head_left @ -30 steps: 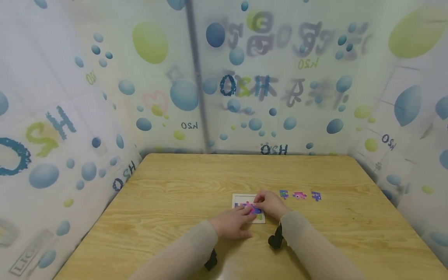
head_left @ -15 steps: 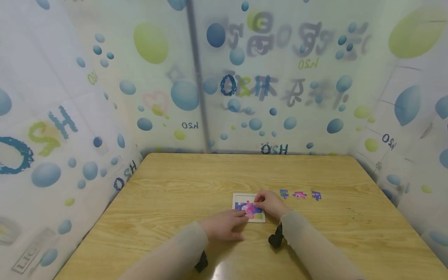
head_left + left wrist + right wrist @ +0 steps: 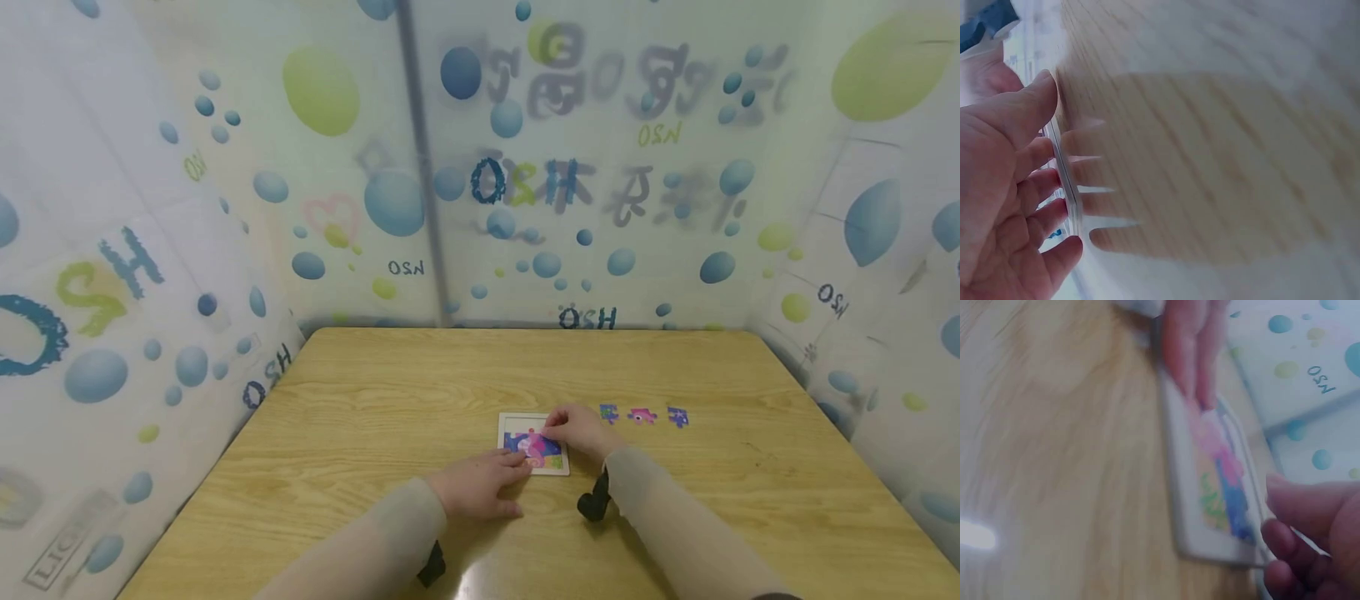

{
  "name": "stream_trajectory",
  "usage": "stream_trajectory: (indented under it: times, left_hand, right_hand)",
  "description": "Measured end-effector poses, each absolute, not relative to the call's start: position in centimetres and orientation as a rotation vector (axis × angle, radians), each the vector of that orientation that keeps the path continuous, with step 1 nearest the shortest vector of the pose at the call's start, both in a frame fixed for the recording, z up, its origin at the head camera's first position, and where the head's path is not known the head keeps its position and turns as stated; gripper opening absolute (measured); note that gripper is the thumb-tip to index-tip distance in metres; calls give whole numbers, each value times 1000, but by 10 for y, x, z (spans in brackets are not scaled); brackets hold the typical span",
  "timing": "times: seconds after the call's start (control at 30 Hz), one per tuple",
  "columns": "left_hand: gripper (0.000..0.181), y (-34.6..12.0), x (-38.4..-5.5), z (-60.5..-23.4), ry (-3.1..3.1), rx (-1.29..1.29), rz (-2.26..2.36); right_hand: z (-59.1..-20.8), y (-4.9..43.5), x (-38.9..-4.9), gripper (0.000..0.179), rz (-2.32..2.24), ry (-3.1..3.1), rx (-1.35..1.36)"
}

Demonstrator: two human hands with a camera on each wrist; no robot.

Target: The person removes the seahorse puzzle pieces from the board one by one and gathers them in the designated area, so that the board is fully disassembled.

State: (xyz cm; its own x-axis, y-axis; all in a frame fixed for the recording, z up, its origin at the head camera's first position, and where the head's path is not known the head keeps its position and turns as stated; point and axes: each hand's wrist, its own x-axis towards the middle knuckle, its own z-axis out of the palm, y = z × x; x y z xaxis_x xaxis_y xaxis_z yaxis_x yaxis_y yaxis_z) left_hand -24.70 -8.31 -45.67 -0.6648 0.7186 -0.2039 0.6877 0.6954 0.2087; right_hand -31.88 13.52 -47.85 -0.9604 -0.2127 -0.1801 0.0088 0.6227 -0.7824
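A small white puzzle frame (image 3: 497,442) lies on the table, its lower part filled with joined pink, blue and green jigsaw pieces (image 3: 534,446). My left hand (image 3: 480,483) rests its extended fingers over the frame's lower left; the left wrist view shows those fingers (image 3: 1047,181) along its edge. At the frame's upper right, my right hand (image 3: 581,429) has curled fingers, thumb close to the index finger. In the right wrist view a gap shows between thumb (image 3: 1297,497) and fingers beside the frame's corner; whether they grip the rim or a piece is unclear.
Three loose jigsaw pieces lie in a row right of the frame: a blue-green one (image 3: 609,413), a pink one (image 3: 642,415) and a purple one (image 3: 678,416). The wooden table (image 3: 360,400) is enclosed by patterned curtains (image 3: 637,233) at the back and sides.
My left hand has drawn back left and down from the middle of the puzzle, uncovering more of the pieces, then stays there. The right hand keeps nearly the same place.
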Motion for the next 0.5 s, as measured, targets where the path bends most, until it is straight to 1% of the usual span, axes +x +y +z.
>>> stream_trajectory:
  times: [0.1,0.33,0.5]
  left_hand:
    - [68,-82,-247,-455,2636,1121,164]
    - [67,-81,-245,-454,2644,1138,164]
    - [67,-82,-245,-454,2645,1156,184]
  right_hand:
    - [-471,131,-321,8,-1266,2577,-137]
    - [-466,102,-320,7,-1258,2575,-288]
    - [-470,88,-318,6,-1350,2462,-194]
